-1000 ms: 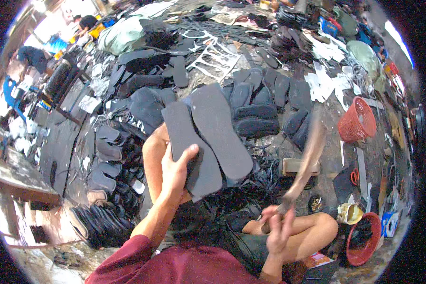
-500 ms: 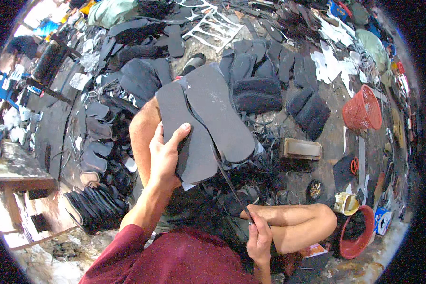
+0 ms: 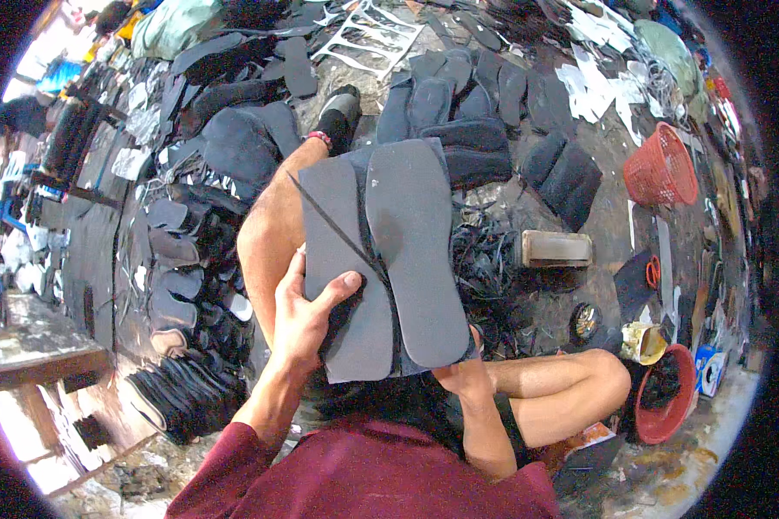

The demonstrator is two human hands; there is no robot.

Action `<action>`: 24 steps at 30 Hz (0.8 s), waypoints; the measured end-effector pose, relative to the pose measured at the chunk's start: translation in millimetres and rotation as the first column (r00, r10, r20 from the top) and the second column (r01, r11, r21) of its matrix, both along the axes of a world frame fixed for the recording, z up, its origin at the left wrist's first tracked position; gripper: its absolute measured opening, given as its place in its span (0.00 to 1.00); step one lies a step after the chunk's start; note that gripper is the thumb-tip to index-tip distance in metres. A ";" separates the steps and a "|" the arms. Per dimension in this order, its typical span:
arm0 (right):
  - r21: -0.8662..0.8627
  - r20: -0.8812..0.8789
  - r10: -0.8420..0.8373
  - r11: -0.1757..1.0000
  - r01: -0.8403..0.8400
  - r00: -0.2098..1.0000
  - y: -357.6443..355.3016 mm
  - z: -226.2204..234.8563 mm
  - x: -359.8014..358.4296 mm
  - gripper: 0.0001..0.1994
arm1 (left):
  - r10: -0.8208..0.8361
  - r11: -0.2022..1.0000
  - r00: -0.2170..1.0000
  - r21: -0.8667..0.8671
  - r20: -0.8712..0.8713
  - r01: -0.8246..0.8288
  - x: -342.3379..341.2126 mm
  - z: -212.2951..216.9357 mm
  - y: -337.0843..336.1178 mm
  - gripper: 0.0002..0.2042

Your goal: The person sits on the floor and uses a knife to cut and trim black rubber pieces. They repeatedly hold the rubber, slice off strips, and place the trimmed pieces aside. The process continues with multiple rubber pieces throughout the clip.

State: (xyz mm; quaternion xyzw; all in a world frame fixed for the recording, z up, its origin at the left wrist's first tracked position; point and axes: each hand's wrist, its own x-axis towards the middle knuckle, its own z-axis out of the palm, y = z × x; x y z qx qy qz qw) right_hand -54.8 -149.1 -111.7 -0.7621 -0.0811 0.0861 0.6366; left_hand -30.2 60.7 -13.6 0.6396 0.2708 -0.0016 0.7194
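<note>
Change: since the earlier frame your right hand (image 3: 463, 374) had come up from beside your knee to the near end of the soles, and the thin black strip (image 3: 337, 229) that had trailed down toward it then lay slanted across the left sole.
Left hand: your left hand (image 3: 307, 316) gripped the near left edge of the left grey sole (image 3: 346, 259), thumb pressed flat on its face, fingers wrapped behind it.
Right hand: it sat under the near end of the right grey sole (image 3: 415, 251), mostly hidden by it; you could not tell how far its fingers were closed.
Soles: the two flat grey sole blanks were held side by side, touching along their long edges, over your lap and bare left leg (image 3: 268, 233), toes pointing away from you.
Strip: it ran from the far left corner of the left sole down to the seam between the two.
Right knee: your right leg (image 3: 563, 389) was folded out to the right.
Around you: dark cut soles (image 3: 467, 112) lay spread on the floor beyond, a stack of them (image 3: 182, 398) stood at your left, a red basket (image 3: 662, 169) sat far right, a red bucket (image 3: 666, 398) near your right knee, and a small block (image 3: 556, 249) just right of the soles.
</note>
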 end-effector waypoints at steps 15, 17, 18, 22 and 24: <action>0.493 -0.164 0.099 0.870 -0.005 0.981 42.2 64.9 56.0 0.41 | -0.030 0.984 0.999 -0.173 0.041 0.036 -7.4 -1.7 -5.2 0.27; 0.340 -0.132 0.116 0.938 -0.065 0.984 21.4 75.8 24.3 0.43 | -0.215 0.975 0.973 -0.040 0.082 0.219 -13.8 -2.9 2.3 0.27; 0.249 -0.144 0.099 0.967 -0.060 0.985 13.0 68.0 13.3 0.42 | -0.293 0.956 0.942 0.031 0.166 0.292 -14.7 -5.3 6.3 0.35; 0.376 -0.251 0.042 0.925 0.058 0.967 -1.9 57.5 -16.9 0.37 | -0.347 0.910 0.920 -0.171 0.182 0.377 -9.4 23.0 2.8 0.46; 0.551 -0.301 -0.031 0.810 0.201 0.953 9.4 62.8 -14.4 0.33 | -0.428 0.904 0.893 0.055 0.138 0.424 -12.6 5.8 -3.8 0.40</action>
